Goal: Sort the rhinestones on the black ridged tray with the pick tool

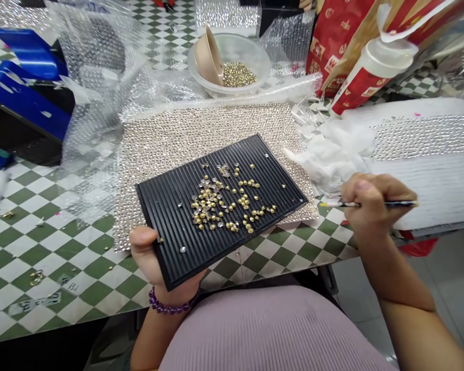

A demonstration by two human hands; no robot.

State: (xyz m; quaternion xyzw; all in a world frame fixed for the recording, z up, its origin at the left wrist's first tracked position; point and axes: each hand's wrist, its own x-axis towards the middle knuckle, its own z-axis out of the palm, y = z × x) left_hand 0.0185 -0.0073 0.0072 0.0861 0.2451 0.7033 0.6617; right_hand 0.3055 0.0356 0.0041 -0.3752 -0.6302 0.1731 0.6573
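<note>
A: Hands first?
B: Left hand (149,263) grips the near-left corner of a black, rectangular ribbed tray (158,216), thumb on the rim, palm below. Right hand (371,206) curled round a slim, dark pen-like tool (400,204), pale yellow tip pointing left, well apart from the tray.
A: Why that hold?
B: My reading: the corner grip leaves the ribbed face uncovered, and the tray sits nearly level so the loose gold-backed faceted stones (209,201) don't slide off. Ridges probably check rolling too.
A: Where's the tray?
B: Over the near part of a glittering, stone-covered rectangular sheet (216,129) on the green-and-white chequered tabletop (100,288). Contact between them, can't tell.
A: Textures?
B: Tray matt, grooved; stones small, round-faced, pointed behind. Sheet densely pebbled, silvery-beige.
A: Further out?
B: Far side, a translucent round plastic bowl (260,57) of more gold stones, a beige cup (209,56) tilted inside, likely as a scoop. Right: crumpled white tissue (332,154), then a white sheet with rows of silver stones (429,134). Left: crinkled clear bubble wrap (100,62).
</note>
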